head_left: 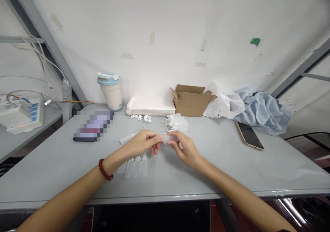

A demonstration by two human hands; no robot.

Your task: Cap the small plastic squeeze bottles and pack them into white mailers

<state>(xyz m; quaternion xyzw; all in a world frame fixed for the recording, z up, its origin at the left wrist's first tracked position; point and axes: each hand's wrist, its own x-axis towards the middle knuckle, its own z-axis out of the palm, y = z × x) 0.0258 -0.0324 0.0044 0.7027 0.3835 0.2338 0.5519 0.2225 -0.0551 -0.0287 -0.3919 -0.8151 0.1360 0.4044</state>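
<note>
Bottle: small, translucent plastic bottle point(166, 138), held just above the middle of the table, between both hands.
Left hand point(143, 143): fingers pinched narrow on the bottle's left end; a red bead bracelet point(105, 170) sits on the wrist.
Right hand point(184, 147): fingertips closed on the bottle's right end.
Nearby: a row point(135, 166) of like bottles lies flat under the left wrist; a pile point(177, 122) of them lies just behind the hands, with loose white caps point(141, 117) to its left.
Table point(232, 170): smooth, pale grey, set against a white wall point(180, 35) patched with tape.
Back edge: lidded cup point(110, 91), flat white tray point(151, 106), open cardboard box point(192, 101), crumpled blue cloth point(263, 109).
Right side: a phone point(249, 136) lies face up, well apart from the hands.
Open room: bare tabletop stretches along the near edge on both sides of the arms.
</note>
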